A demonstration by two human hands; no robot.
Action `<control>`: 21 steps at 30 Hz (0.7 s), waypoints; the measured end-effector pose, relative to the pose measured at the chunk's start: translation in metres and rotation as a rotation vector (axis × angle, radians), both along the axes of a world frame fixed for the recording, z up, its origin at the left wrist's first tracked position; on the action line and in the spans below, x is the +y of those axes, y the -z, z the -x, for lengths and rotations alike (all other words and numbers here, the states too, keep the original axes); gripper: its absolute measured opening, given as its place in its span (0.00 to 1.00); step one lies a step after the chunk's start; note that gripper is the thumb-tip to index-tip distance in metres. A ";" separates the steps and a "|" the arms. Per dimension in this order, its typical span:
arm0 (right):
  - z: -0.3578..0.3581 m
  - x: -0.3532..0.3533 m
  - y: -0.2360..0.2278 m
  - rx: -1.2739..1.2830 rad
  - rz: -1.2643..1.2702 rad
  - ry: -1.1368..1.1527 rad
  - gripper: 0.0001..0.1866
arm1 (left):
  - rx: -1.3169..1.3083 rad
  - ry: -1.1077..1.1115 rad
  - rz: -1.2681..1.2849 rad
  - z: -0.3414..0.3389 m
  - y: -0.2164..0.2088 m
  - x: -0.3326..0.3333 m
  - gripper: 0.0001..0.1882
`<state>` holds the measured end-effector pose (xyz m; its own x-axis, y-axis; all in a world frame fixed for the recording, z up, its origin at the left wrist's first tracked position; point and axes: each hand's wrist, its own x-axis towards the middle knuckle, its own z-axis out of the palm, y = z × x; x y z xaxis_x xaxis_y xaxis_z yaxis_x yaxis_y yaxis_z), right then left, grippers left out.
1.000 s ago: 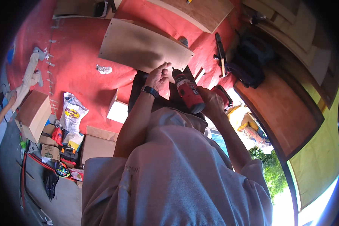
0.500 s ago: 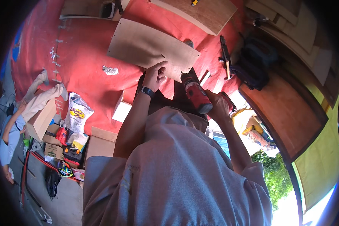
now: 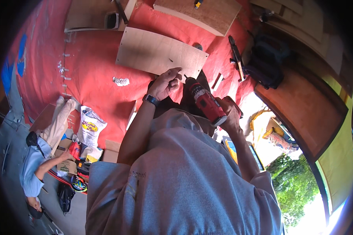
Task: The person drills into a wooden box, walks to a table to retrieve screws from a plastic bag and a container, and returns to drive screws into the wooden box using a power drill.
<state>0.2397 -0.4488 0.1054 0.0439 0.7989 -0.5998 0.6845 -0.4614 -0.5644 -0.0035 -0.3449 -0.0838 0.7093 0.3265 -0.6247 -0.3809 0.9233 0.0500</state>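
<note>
Red sheeting (image 3: 94,58) underlies a board (image 3: 157,49), likely stiff, best held by its edges; our left hand (image 3: 162,87) curls near it, any pinch unclear; our right hand (image 3: 230,112) grips a hefty-looking drill (image 3: 208,105).

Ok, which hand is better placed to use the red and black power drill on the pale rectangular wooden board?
Right, I'd judge: the right hand grips the drill, its bit pointing toward the board. The left hand is by the board's near edge, not on the drill.

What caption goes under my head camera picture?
Right hand holds a drill, left hand at the edge of a board.
</note>
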 end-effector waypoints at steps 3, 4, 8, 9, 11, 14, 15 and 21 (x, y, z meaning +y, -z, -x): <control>0.003 -0.010 0.000 0.007 -0.014 0.051 0.23 | 0.045 0.041 -0.041 -0.006 -0.015 0.005 0.19; 0.004 -0.012 0.000 0.017 -0.010 0.074 0.23 | 0.048 0.047 -0.046 -0.004 -0.014 0.006 0.19; 0.006 -0.022 0.001 0.005 -0.038 0.088 0.22 | -0.008 0.180 0.017 0.002 -0.011 0.011 0.19; 0.006 -0.026 0.002 0.021 -0.048 0.118 0.20 | -0.027 0.251 0.007 0.002 -0.010 0.011 0.18; 0.008 -0.032 0.003 0.041 -0.061 0.153 0.18 | -0.002 0.279 -0.031 -0.001 -0.015 0.012 0.17; 0.008 -0.040 0.001 0.007 -0.110 0.133 0.14 | 0.023 0.284 -0.049 -0.007 -0.017 0.012 0.15; 0.008 -0.044 0.002 -0.001 -0.051 0.152 0.17 | 0.026 0.261 -0.029 -0.008 -0.017 0.011 0.13; 0.013 -0.055 0.001 0.025 -0.040 0.212 0.19 | -0.007 0.127 0.023 -0.014 -0.001 0.008 0.10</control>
